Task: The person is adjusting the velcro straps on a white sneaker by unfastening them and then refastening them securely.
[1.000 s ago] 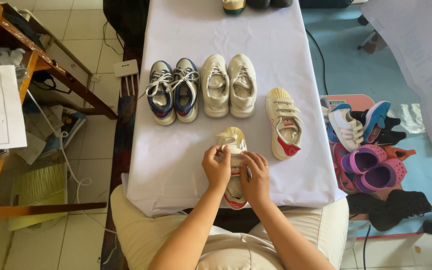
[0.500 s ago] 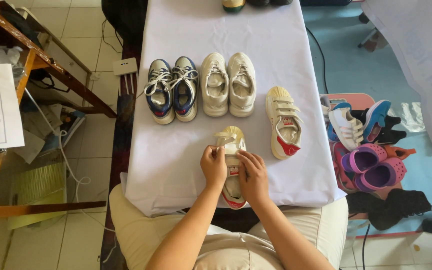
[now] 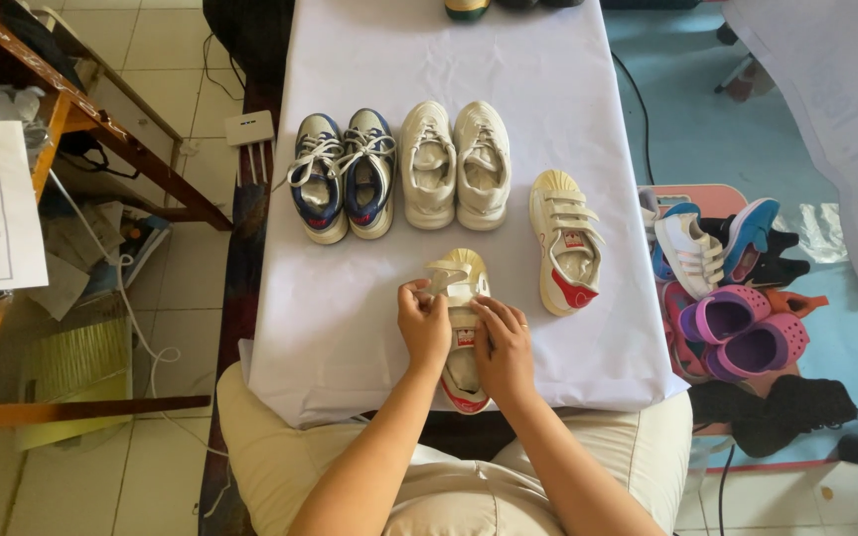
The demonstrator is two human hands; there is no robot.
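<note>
Head view, looking straight down: a seated person works on a cream strap shoe (image 3: 457,298) with a red heel, lying toe-away near the front edge of a table draped in a white cloth (image 3: 350,328). The left hand (image 3: 423,325) pinches one of the shoe's straps near the toe between thumb and fingertips; the right hand (image 3: 503,349) rests on the shoe just beside it, fingers curled down over the middle strap — whether they grip it cannot be told.

Just right of the grip and slightly beyond lies the matching cream shoe (image 3: 566,241), straps fastened, apart from the hands. Beyond the grip, farther up the cloth, stand a pair of cream sneakers (image 3: 455,164) and, to their left, a pair of blue-and-grey laced sneakers (image 3: 342,176). Well to the right of the grip, off the table, a pile of shoes sits on the floor — among them purple clogs (image 3: 743,332) and a white striped sneaker (image 3: 692,250).
</note>
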